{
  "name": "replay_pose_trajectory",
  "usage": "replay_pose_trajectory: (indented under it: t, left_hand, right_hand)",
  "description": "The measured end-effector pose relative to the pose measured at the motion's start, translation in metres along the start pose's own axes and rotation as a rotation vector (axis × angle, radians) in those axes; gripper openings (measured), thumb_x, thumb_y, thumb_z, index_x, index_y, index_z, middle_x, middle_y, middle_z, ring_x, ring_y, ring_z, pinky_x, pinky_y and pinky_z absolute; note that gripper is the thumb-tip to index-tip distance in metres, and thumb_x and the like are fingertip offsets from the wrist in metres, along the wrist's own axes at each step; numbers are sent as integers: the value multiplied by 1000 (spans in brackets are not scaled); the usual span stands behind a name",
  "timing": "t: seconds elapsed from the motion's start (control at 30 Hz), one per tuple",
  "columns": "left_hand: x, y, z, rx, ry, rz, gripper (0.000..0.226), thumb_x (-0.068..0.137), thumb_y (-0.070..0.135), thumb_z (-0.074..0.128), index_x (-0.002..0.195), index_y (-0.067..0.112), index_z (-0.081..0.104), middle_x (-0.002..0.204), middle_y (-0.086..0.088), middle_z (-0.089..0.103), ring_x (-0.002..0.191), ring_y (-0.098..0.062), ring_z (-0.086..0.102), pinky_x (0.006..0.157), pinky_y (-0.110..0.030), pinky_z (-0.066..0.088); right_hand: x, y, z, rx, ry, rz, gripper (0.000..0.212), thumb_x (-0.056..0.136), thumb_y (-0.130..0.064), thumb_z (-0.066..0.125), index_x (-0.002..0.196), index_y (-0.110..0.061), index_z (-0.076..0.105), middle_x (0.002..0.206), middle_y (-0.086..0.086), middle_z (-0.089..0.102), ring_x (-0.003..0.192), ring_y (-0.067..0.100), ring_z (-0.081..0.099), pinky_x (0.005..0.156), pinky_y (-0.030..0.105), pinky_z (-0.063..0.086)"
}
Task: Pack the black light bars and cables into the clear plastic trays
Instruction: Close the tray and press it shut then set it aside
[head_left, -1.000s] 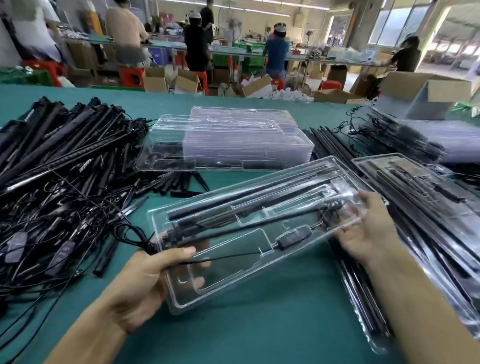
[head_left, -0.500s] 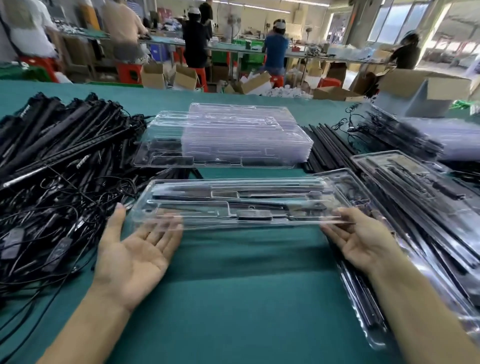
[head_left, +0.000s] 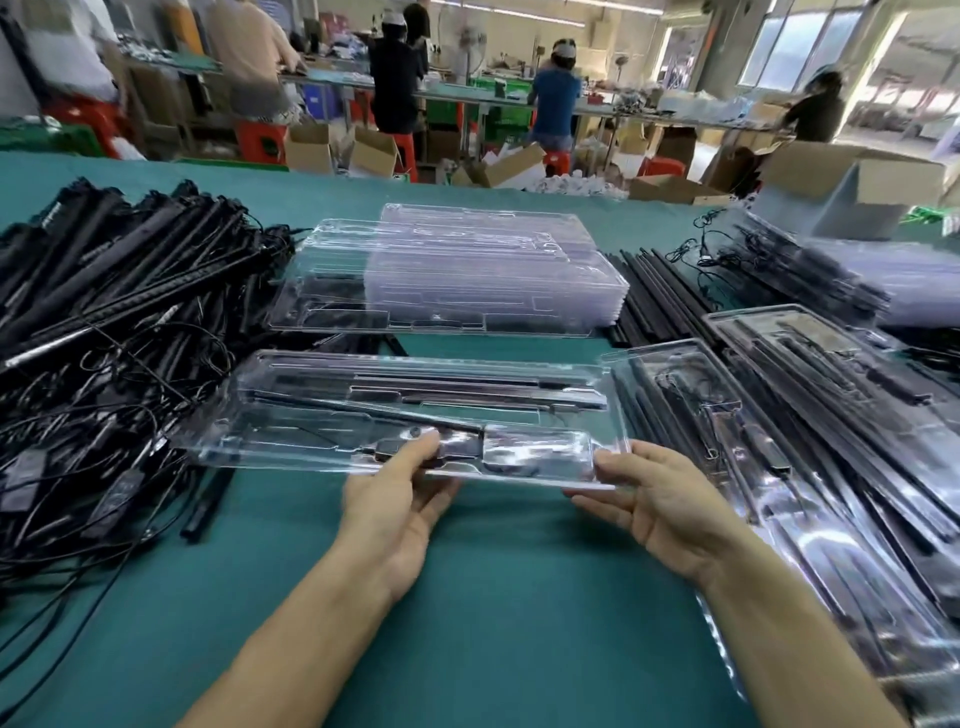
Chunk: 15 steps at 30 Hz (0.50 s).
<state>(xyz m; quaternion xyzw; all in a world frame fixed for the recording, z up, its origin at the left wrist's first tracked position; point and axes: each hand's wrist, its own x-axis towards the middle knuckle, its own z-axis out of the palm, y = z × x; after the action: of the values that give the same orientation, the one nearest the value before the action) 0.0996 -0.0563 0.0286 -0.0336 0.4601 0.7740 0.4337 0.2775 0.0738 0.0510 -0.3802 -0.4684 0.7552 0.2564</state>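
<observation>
A clear plastic tray (head_left: 363, 410) holding black light bars and a cable with its controller is held level just above the green table. My left hand (head_left: 400, 499) pinches its near edge at the middle, thumb on top and fingers underneath. My right hand (head_left: 660, 509) pinches the near right corner the same way. A large heap of loose black light bars (head_left: 104, 270) and tangled cables (head_left: 78, 415) lies to the left. A stack of empty clear trays (head_left: 467, 270) sits behind the held tray.
Filled trays (head_left: 789, 447) are piled along the right side, with loose black bars (head_left: 660, 301) behind them. A cardboard box (head_left: 852, 192) stands at the far right. Bare green table (head_left: 493, 597) lies between my arms. People work at benches beyond.
The tray went from tilted to level. My hands shifted from its two ends, where they lay flat under it, to its near edge and now pinch it.
</observation>
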Motion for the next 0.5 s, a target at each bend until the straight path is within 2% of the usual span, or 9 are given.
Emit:
replay_pose_trajectory:
  t: [0.07, 0.13, 0.27, 0.33, 0.43, 0.5]
  left_hand:
    - [2, -3, 1, -7, 61, 40, 11, 88, 6, 67, 94, 12, 60, 75, -5, 66, 66, -17, 65, 56, -29, 60]
    - [4, -3, 4, -43, 105, 55, 16, 87, 5, 66, 97, 14, 57, 77, -6, 62, 67, -18, 62, 54, -29, 57]
    - [7, -1, 7, -114, 212, 112, 39, 83, 0, 68, 116, 9, 50, 88, -12, 63, 73, -22, 63, 55, -31, 55]
    - [6, -2, 8, -105, 231, 137, 36, 81, -4, 67, 111, 10, 52, 92, -12, 65, 75, -22, 65, 57, -31, 55]
    - [4, -4, 10, -86, 233, 167, 27, 81, -6, 67, 98, 12, 56, 81, -9, 67, 62, -14, 64, 51, -25, 52]
    - [4, -4, 9, -82, 233, 162, 28, 83, -4, 69, 104, 9, 58, 85, -9, 68, 66, -15, 65, 52, -25, 54]
  right_hand:
    - [-2, 3, 0, -13, -18, 9, 14, 90, 0, 59, 77, -2, 56, 76, 15, 65, 74, 34, 72, 58, 31, 59]
    - [-5, 6, -1, -28, -41, 12, 8, 90, -2, 60, 82, -2, 57, 77, 14, 65, 76, 34, 72, 58, 31, 60]
    - [-9, 8, -3, -77, -60, 38, 6, 89, -2, 62, 86, -3, 57, 72, 12, 64, 78, 37, 72, 59, 32, 60]
    - [-9, 10, -2, -73, -22, 44, 8, 91, -2, 61, 84, -2, 57, 72, 12, 61, 75, 38, 72, 56, 33, 59]
    - [-7, 13, 0, -114, 42, 14, 17, 95, -10, 59, 81, -3, 55, 71, 10, 58, 70, 35, 72, 55, 32, 59]
    - [-7, 14, -1, -151, 52, -13, 20, 95, -12, 59, 78, -3, 56, 66, 9, 61, 66, 30, 71, 54, 28, 58]
